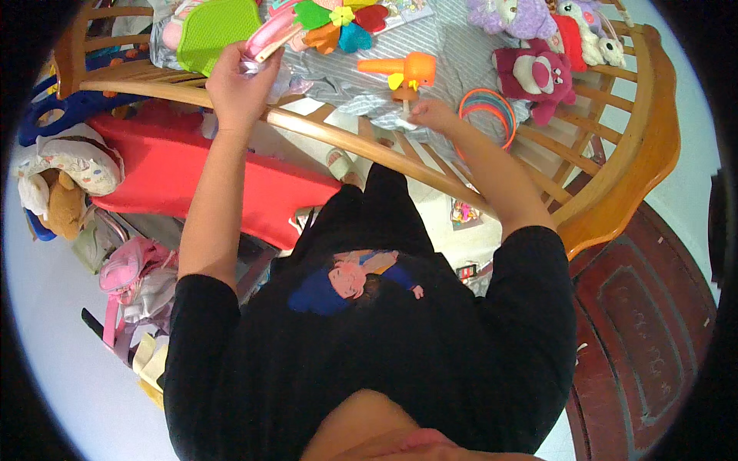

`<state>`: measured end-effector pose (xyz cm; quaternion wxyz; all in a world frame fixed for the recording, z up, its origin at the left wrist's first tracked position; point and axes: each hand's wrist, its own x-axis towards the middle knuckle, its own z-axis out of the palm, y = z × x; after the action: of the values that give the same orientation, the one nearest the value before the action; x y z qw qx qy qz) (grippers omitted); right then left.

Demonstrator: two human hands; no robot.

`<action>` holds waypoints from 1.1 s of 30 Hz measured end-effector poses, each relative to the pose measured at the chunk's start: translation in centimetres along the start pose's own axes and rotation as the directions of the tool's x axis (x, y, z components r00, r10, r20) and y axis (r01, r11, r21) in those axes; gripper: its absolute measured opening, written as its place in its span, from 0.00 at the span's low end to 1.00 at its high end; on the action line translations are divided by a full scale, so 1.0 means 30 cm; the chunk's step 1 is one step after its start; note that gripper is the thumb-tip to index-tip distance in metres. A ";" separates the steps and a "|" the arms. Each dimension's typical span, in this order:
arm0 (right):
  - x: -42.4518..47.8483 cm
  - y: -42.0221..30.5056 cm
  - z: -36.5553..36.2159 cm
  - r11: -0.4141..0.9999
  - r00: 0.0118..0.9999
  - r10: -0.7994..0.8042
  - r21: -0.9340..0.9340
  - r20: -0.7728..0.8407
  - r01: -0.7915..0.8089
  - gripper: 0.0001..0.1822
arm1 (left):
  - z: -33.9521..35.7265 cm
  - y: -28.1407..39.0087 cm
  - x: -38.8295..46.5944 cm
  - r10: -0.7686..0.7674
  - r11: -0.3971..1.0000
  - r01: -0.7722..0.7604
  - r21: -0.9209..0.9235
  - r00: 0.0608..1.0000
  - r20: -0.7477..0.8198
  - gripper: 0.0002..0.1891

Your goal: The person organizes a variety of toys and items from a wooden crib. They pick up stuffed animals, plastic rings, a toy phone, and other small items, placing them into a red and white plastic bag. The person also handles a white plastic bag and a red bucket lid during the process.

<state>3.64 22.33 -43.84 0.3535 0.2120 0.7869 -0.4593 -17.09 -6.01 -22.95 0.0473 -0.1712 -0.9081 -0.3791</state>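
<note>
Above the near rail of a wooden crib, my left hand grips a pink item with a cream edge; its exact kind is unclear. Crinkled clear plastic shows by that palm. My right hand pinches the end of a pale stick joined to an orange plastic toy with yellow parts. Beyond my left hand lie a textured green plastic piece and a flower toy with coloured petals. Beside my right hand are several coloured rings.
Grey striped bedding lines the crib. A dark pink plush bear and a purple plush sit at its right side. Below the rail, a red plastic slide stands left of my legs. A dark red panel lies at right.
</note>
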 end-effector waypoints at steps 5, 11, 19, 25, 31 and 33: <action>0.084 -0.007 0.115 0.989 0.966 -0.116 -0.114 -0.232 0.091 0.14 | 0.001 -0.005 0.009 0.069 0.993 -0.072 -0.088 0.997 -0.045 0.18; -0.052 -0.004 0.065 0.987 0.996 -0.090 0.134 -0.015 0.091 0.12 | 0.001 -0.023 -0.005 0.140 0.989 -0.143 -0.038 0.987 -0.073 0.17; -0.532 -0.477 -0.198 0.888 0.873 -0.304 0.218 -0.382 0.405 0.11 | -0.018 -0.016 0.016 0.117 0.991 -0.115 0.062 0.992 -0.035 0.16; -0.924 -0.503 -0.097 0.583 0.731 -0.207 0.518 -0.650 0.626 0.18 | -0.009 0.008 0.030 0.079 0.997 -0.079 -0.001 0.997 0.020 0.18; -1.436 -0.135 0.120 0.080 0.777 -0.045 0.773 -0.628 0.630 0.16 | -0.176 0.070 -0.004 0.204 0.897 -0.162 -0.411 0.977 0.059 0.26; -1.555 0.034 0.226 0.030 0.782 0.180 0.798 -0.597 0.602 0.17 | -0.258 0.078 -0.059 -0.196 0.665 0.256 -0.701 0.966 0.167 0.23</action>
<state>37.55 16.49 -11.61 -0.2121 0.3850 0.3418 -0.8306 -14.95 -10.43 -16.26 -0.1055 -0.0768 -0.7032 -0.6989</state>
